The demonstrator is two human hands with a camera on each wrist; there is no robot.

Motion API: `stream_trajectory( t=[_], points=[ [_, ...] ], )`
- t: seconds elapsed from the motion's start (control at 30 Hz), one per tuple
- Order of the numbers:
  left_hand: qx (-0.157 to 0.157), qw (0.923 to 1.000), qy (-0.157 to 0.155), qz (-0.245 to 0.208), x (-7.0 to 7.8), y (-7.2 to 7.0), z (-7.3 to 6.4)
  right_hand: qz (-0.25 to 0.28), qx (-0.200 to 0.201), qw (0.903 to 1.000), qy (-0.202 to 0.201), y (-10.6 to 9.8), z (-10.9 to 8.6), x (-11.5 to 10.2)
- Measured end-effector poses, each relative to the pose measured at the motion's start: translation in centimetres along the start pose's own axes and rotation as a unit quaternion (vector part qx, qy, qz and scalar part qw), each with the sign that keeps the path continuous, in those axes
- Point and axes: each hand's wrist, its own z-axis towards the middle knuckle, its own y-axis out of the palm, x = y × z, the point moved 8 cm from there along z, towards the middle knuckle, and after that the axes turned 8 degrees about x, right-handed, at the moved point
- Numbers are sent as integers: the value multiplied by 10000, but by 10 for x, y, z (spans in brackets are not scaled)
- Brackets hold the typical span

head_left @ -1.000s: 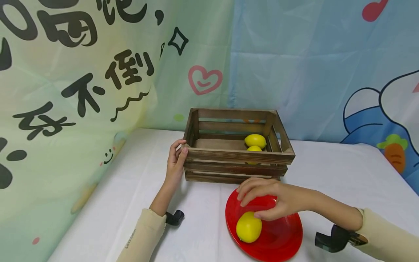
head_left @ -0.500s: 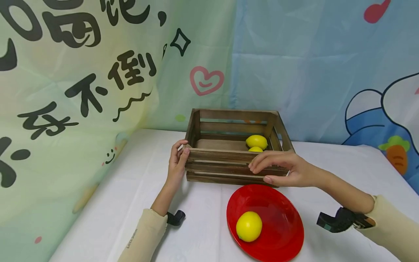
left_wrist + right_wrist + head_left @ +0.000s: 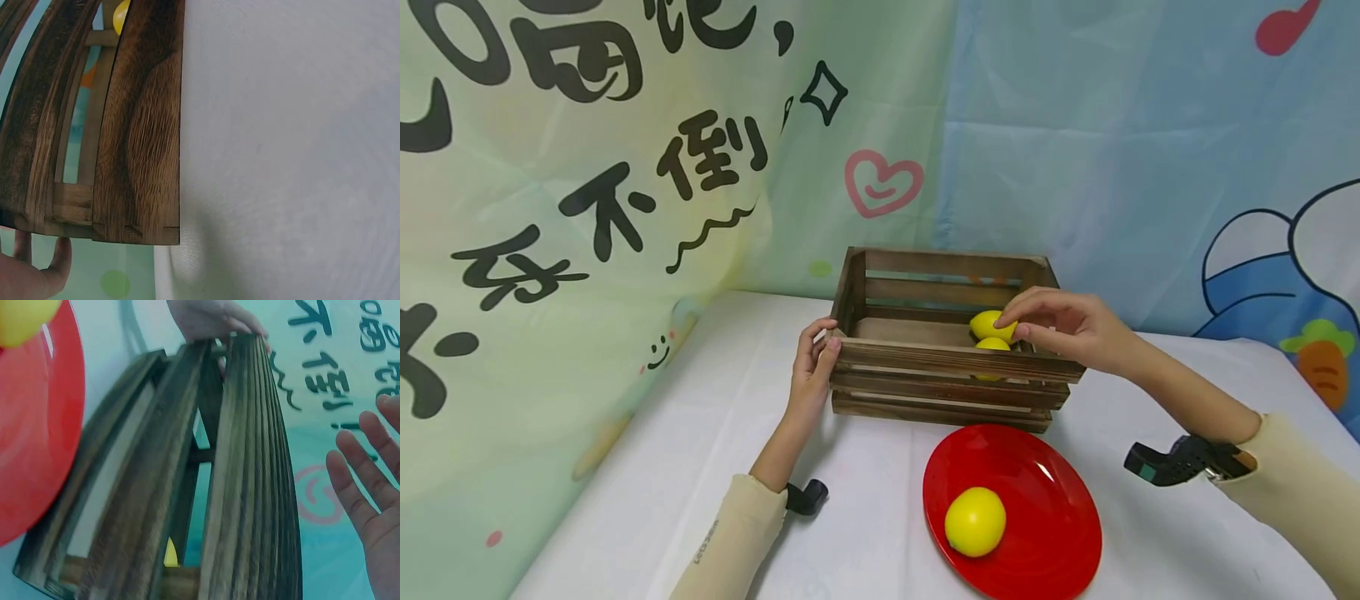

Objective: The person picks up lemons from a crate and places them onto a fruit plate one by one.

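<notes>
My left hand (image 3: 808, 379) grips the left front corner of a slatted brown wooden crate (image 3: 955, 357), thumb on the near side. In the left wrist view its fingers curl at the crate's end. My right hand (image 3: 1071, 332) is over the crate's right end, fingertips beside a yellow lemon (image 3: 983, 322) inside; whether they touch it cannot be told. The right wrist view has this hand (image 3: 382, 509) with fingers extended and spread, holding nothing. A second lemon (image 3: 995, 342) lies nearer the front slat, partly hidden. Another lemon (image 3: 975, 522) rests on a red plate (image 3: 1048, 525).
The plate lies in front of the crate on a table with a white cloth (image 3: 850, 517). A printed fabric backdrop (image 3: 1075, 150) hangs close behind the crate and along the left side. Black wrist cameras (image 3: 1183, 460) stick out below both sleeves.
My right hand has moved from above the plate's lemon up and away, past the front slat to the crate's opening. My left hand keeps its hold. The lemons have not moved.
</notes>
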Motion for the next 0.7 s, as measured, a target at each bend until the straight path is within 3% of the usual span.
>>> stream_trajectory(
  t=[0.17, 0.37, 0.7],
  points=[
    [8, 10000, -6, 7, 1, 0, 1, -268, 158, 9976, 622, -14, 5, 17],
    [-40, 10000, -45, 20, -1, 1, 0, -333, -6, 9904, 1344, -19, 9, 33],
    [-5, 10000, -65, 43, -1, -1, 1, -539, -63, 9792, 1954, -22, 32, 42]
  ],
)
